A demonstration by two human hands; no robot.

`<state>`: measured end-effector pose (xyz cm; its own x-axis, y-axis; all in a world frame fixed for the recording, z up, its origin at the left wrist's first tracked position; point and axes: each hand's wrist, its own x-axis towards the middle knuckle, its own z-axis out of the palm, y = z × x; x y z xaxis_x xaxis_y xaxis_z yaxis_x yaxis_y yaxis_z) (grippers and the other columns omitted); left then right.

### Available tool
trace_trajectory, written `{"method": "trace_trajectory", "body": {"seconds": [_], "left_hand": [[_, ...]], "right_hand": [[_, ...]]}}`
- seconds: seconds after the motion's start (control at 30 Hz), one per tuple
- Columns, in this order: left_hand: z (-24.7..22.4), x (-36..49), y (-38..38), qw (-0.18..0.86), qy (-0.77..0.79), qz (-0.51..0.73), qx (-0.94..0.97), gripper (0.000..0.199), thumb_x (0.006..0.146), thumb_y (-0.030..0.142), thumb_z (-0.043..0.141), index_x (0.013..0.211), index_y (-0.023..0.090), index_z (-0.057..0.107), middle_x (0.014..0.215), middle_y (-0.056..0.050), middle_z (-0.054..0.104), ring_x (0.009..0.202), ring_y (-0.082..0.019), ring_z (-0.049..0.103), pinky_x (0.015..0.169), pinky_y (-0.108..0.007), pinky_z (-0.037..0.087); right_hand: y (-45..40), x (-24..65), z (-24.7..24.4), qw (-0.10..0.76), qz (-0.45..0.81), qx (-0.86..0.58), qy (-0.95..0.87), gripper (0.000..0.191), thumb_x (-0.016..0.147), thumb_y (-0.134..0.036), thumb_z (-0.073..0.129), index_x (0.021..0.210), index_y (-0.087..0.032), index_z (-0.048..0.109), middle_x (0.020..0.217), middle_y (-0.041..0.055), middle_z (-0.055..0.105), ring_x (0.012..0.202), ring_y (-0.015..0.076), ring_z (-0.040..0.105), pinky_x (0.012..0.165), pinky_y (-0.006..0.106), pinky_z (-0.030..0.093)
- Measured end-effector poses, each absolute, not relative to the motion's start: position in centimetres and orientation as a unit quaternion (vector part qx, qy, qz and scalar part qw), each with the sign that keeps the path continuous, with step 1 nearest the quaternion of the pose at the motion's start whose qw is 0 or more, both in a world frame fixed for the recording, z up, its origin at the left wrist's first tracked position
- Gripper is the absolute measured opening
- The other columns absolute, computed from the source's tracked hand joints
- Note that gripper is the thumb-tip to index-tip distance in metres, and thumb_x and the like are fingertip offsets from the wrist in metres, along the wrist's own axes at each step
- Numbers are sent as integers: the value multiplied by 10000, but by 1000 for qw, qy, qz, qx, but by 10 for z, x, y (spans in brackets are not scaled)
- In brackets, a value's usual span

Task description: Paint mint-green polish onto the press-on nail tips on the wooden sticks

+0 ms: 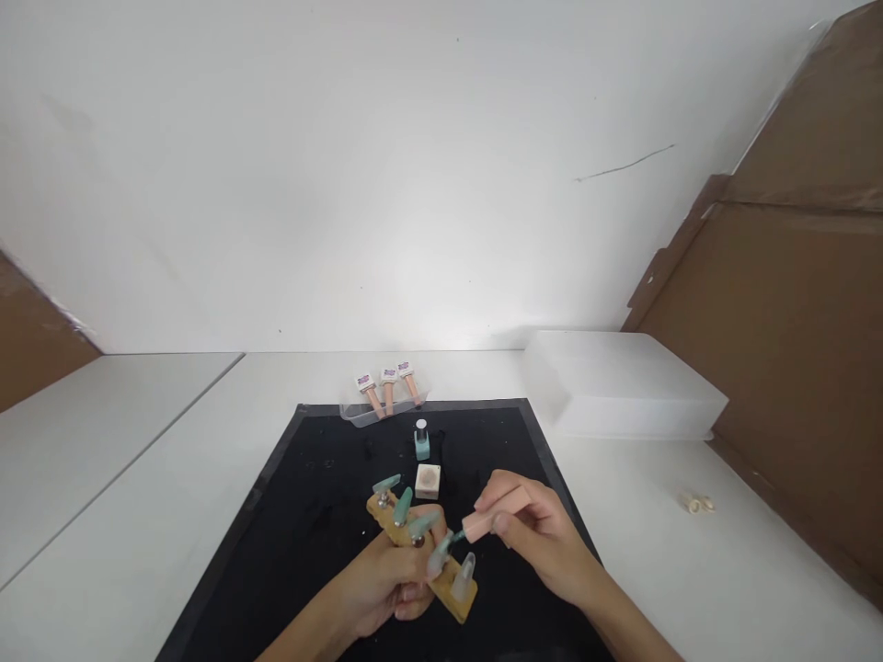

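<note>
Your left hand [396, 572] grips the yellow holder [456, 607], above the black mat [303, 515]; your right hand [544, 535] pinches the pink-handled brush [507, 512], its bristles at the fourth nail tip [439, 556]. Keep the holder steady and draw light, even strokes from base to point — a heavy load could pool at the edges. Count five nail tips [404, 507]: three look teal, the fourth partly, the fifth clear. Beyond are one teal bottle [422, 447], one white square bottle [428, 482] and three pink-capped bottles [388, 395] in one clear tray [358, 415].
</note>
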<state>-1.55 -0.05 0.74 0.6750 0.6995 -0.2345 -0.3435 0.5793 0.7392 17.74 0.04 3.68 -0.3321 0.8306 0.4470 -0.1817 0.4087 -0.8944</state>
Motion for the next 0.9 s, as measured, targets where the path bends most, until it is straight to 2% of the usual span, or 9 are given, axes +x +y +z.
{"method": "trace_trajectory", "body": {"seconds": [0.07,0.23,0.43,0.53,0.73,0.83,0.9], "left_hand": [[6,-16,-1,854,255,308,333,304,558,232,769,608,175,475,492,92,403,336,3,203,304,-143,135],[7,-17,-3,854,255,314,327,305,555,233,776,621,171,485,506,94,404,338,9,204,303,-140,130],[13,-14,-3,845,263,312,347,305,574,244,763,593,176,466,429,106,363,334,0,183,304,-137,136],[12,-14,-3,845,269,303,348,317,573,250,769,601,182,461,431,106,359,334,-3,194,306,-137,144],[9,-15,-3,851,260,308,335,320,559,252,787,612,174,480,501,95,385,338,6,214,304,-139,150],[10,-15,-3,848,265,310,339,312,561,248,779,607,174,480,488,97,383,336,4,206,305,-139,148],[11,-15,-3,845,268,306,347,301,570,250,767,608,179,476,454,103,365,335,-2,195,308,-139,148]], "right_hand": [[2,178,34,531,477,-269,-647,185,889,-285,564,751,-228,673,801,36,653,709,162,578,589,281,433],[6,180,23,568,488,-268,-606,209,893,-304,550,720,-227,637,803,29,640,547,121,481,442,238,345],[2,177,30,540,512,-234,-626,231,852,-388,593,719,-211,658,752,42,618,565,131,507,464,252,373],[1,176,36,524,517,-251,-628,215,861,-370,584,732,-216,663,744,39,637,517,119,493,467,259,386],[6,178,27,561,494,-289,-599,202,878,-293,573,703,-221,646,800,30,643,536,115,476,456,242,365],[6,179,23,582,502,-256,-587,211,874,-342,571,718,-217,639,811,30,625,507,103,445,432,234,342],[5,178,24,567,509,-244,-600,227,858,-396,579,747,-211,649,775,34,615,501,105,450,439,242,353]]}}
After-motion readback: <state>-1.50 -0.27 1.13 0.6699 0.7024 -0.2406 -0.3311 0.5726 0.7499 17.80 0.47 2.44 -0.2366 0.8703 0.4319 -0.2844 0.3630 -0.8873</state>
